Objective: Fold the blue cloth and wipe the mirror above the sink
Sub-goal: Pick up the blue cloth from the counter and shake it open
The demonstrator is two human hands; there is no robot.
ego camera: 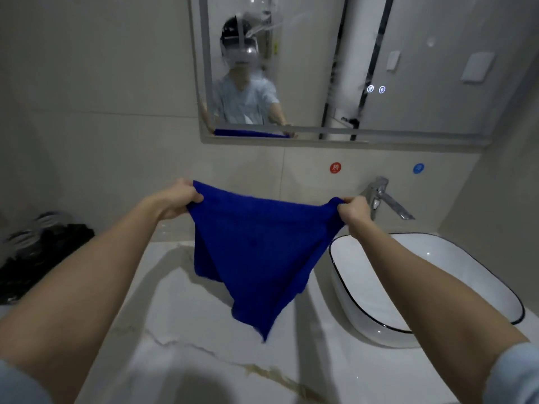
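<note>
Holding the blue cloth (256,252) stretched out at chest height, both hands fill the middle of the head view: the left hand (178,199) has its fingers curled round the cloth's upper left corner, and the right hand (354,211) pinches the upper right corner in a closed fist. Between them the top edge sags a little, and the rest of the cloth hangs down in a loose, doubled triangle whose tip points at the countertop (189,330); whether that tip touches the stone cannot be told. The counter is pale marble with grey and golden veins. On its right side stands the sink (423,272), a white oval basin with a thin black rim, just beside the hanging cloth. Behind the basin a chrome faucet (382,196) rises near the right hand. The wall (102,112) is covered in large beige tiles, with a round red sticker (335,167) and a round blue sticker (418,168) above the tap. Higher up hangs the mirror (408,68), grey-framed, streaked near its top, with two small lit icons (376,89) on the glass. A dark heap (49,249) lies at the counter's far left. Light blue sleeves (513,377) show at the bottom corners.
</note>
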